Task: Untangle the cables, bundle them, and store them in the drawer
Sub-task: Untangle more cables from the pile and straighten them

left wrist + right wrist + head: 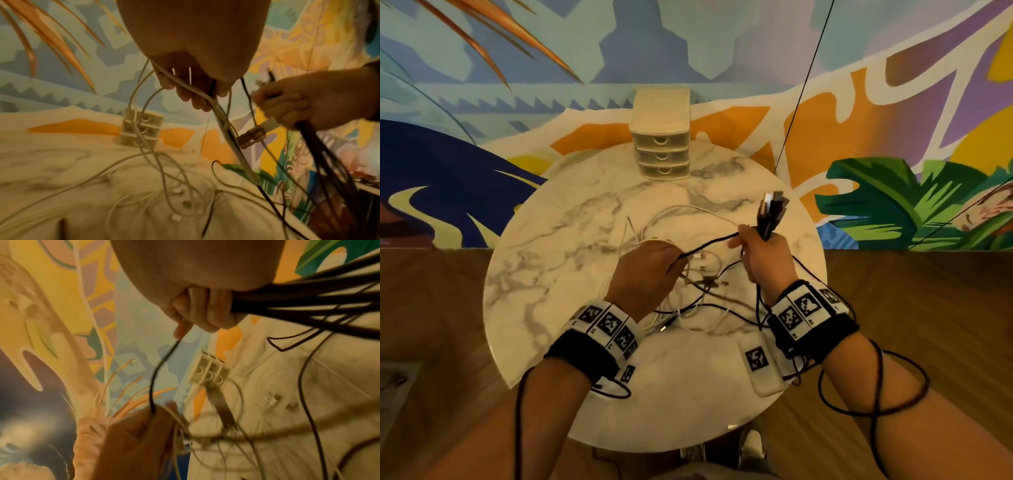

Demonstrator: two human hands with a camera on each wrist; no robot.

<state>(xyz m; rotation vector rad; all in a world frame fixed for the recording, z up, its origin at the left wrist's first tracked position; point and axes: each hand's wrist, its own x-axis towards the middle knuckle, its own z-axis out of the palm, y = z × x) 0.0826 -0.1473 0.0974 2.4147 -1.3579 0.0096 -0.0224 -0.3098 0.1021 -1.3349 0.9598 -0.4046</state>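
A tangle of white cables (688, 274) and thin black cables lies on the round marble table (544, 260). My right hand (760, 253) grips a bundle of black cables (770, 216) (308, 305), plug ends pointing up, and its thumb and forefinger pinch a single black cable (709, 243) (162, 363). That cable runs left into my left hand (650, 263) (193, 91), whose curled fingers hold it together with white cables (205, 95). A small cream three-drawer unit (661, 137) (141, 129) (209, 371) stands at the table's far edge, all drawers closed.
A gold-coloured connector (251, 138) hangs among the cables below my left hand. Black cords from the wristbands loop around my right forearm (873, 387). A painted mural wall rises behind the table; wooden floor (928, 308) surrounds it.
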